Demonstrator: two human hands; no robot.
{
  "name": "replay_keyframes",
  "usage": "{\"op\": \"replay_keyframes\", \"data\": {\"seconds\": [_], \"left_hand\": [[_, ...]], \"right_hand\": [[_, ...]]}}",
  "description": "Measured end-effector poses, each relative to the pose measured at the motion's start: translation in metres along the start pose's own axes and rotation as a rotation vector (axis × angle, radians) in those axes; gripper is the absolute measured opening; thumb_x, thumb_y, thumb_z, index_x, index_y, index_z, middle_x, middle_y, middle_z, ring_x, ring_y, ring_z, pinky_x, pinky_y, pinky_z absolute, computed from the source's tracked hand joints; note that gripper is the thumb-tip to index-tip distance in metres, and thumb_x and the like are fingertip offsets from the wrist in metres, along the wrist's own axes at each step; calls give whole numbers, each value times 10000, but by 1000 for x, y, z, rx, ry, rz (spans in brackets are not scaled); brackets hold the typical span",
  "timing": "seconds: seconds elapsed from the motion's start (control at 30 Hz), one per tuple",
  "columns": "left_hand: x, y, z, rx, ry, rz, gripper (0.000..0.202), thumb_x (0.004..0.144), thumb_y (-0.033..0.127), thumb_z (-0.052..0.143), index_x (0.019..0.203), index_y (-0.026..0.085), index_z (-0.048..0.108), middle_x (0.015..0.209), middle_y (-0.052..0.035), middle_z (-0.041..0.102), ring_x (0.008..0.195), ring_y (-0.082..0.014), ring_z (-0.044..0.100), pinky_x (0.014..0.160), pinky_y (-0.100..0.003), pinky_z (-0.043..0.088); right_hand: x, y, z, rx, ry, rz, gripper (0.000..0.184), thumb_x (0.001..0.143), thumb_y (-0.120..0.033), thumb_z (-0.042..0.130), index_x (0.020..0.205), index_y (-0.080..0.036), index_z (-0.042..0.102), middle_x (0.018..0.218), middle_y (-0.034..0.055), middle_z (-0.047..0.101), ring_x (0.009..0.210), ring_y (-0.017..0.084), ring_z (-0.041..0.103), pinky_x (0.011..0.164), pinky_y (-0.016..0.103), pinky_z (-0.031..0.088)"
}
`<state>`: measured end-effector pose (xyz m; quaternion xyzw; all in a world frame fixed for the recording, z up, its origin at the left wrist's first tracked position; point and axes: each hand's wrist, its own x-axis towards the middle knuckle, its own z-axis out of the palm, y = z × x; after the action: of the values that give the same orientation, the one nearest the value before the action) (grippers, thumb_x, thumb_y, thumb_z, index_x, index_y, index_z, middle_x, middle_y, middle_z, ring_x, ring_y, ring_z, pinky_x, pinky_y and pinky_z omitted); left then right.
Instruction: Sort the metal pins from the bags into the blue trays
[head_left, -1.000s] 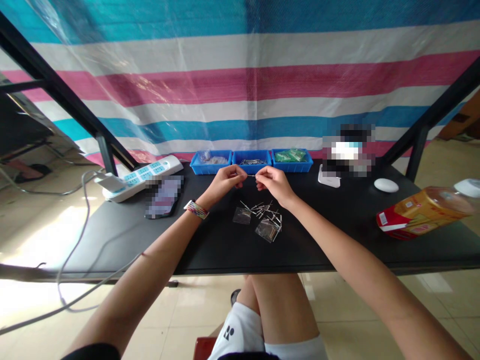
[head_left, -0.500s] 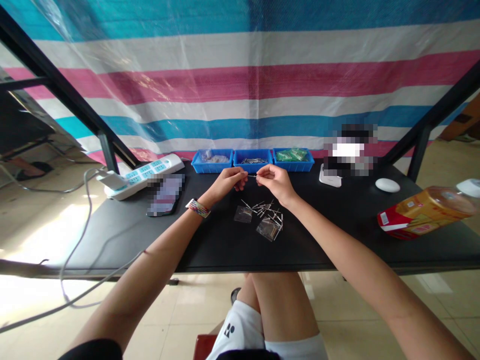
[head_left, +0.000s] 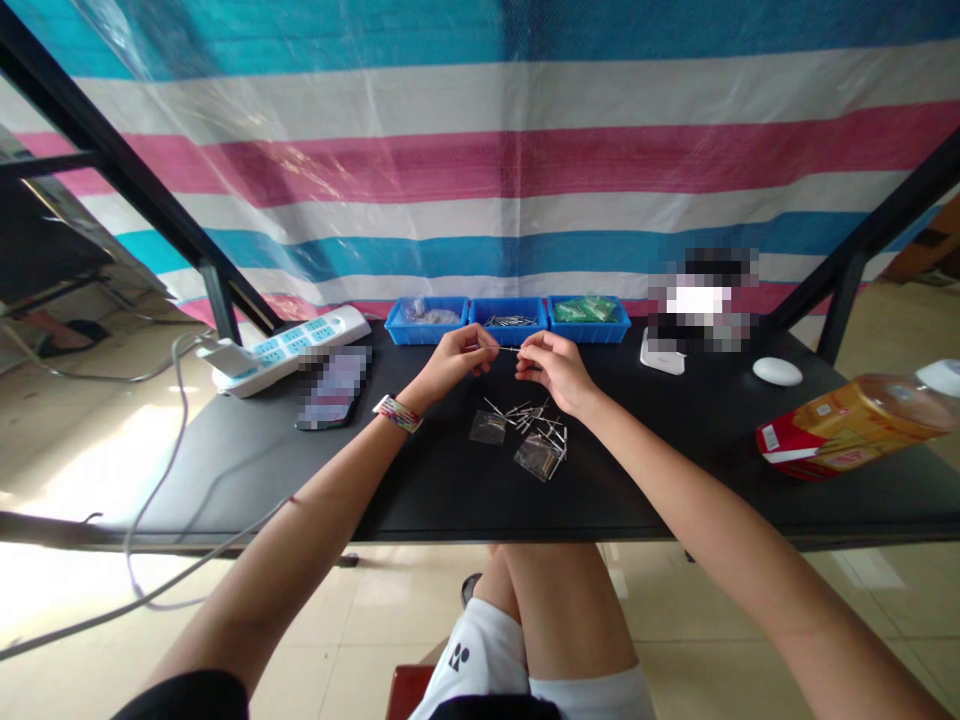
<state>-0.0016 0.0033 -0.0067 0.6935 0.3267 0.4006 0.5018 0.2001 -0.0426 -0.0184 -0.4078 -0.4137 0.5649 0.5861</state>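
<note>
My left hand and my right hand face each other above the table. Between their fingertips runs a thin metal pin, one end pinched in each hand. Its finer shape is too small to make out. Below the hands lies a loose pile of similar silvery pins, some with a thicker section. Beside the pile are two small clear plastic bags, one on the left and one on the right with small pieces inside. More pins lie in the middle blue bin, just behind the hands.
The left blue bin holds clear plastic bags; the right blue bin holds green packets. A power strip and phone lie left. Rightward are a white square box, a white oval object and a drink bottle.
My hands have drawn very slightly apart, and more of the thin metal pin shows between them. The pile, bags and bins stay as they were.
</note>
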Motion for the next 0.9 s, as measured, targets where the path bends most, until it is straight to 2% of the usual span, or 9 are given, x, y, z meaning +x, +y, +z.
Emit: {"op": "replay_keyframes", "data": {"seconds": [0.23, 0.33, 0.4, 0.47, 0.53, 0.63, 0.7, 0.8, 0.9], "left_hand": [[0, 3, 0, -47, 44, -37, 224, 812, 297, 745, 970, 164, 661, 729, 15, 633, 608, -113, 623, 548, -214, 453], [0, 4, -1, -91, 85, -58, 235, 796, 279, 706, 992, 165, 645, 726, 17, 637, 590, -112, 621, 536, -210, 437], [1, 4, -1, -107, 106, -61, 235, 792, 278, 699, 989, 164, 642, 719, 19, 631, 585, -111, 615, 535, -210, 431], [2, 3, -1, -117, 119, -61, 233, 792, 281, 699, 985, 164, 641, 711, 20, 625, 585, -112, 609, 539, -212, 431], [2, 3, -1, -122, 125, -62, 237, 790, 284, 703, 985, 164, 640, 710, 20, 625, 585, -114, 606, 541, -215, 432], [2, 3, -1, -116, 114, -61, 236, 784, 279, 696, 981, 160, 642, 712, 18, 628, 581, -114, 605, 542, -218, 433], [1, 3, -1, -105, 108, -54, 231, 781, 275, 683, 977, 158, 645, 711, 18, 626, 579, -112, 607, 541, -217, 431], [1, 2, -1, -84, 108, -47, 225, 783, 274, 674, 975, 158, 649, 713, 17, 627, 581, -113, 614, 538, -215, 429], [2, -2, -2, -75, 101, -49, 220, 789, 277, 672, 976, 161, 655, 717, 15, 628, 586, -114, 619, 540, -216, 434]], "right_hand": [[9, -1, 2, 36, 56, -61, 246, 694, -249, 869, 748, -203, 633, 692, -27, 653, 651, 127, 649, 644, 269, 643], [19, -4, 0, 82, 101, -98, 246, 716, -246, 871, 882, -205, 694, 837, 5, 748, 724, 148, 714, 721, 306, 668], [23, -5, -3, 35, 108, -61, 313, 732, -264, 859, 1010, -213, 726, 904, 18, 778, 700, 152, 722, 670, 304, 653], [22, -3, -6, -111, 95, -33, 296, 776, -318, 821, 1042, -210, 750, 845, 12, 766, 587, 134, 666, 542, 268, 575], [15, -1, -6, -334, 16, -75, 201, 822, -353, 774, 948, -196, 773, 758, 5, 733, 517, 118, 593, 475, 244, 470], [-1, 1, 1, -693, -201, -228, 123, 824, -300, 782, 774, -191, 754, 697, -3, 702, 575, 126, 591, 544, 253, 429], [-13, 1, 10, -892, -294, -296, 117, 820, -256, 804, 746, -196, 736, 701, -11, 696, 624, 132, 602, 608, 265, 427], [-24, 1, 19, -1150, -313, -351, 128, 820, -216, 818, 737, -206, 721, 763, 5, 699, 702, 154, 616, 650, 282, 404], [-26, 5, 21, -1262, -326, -387, 137, 823, -127, 774, 730, -208, 716, 788, 20, 684, 777, 179, 621, 680, 288, 401]]}}
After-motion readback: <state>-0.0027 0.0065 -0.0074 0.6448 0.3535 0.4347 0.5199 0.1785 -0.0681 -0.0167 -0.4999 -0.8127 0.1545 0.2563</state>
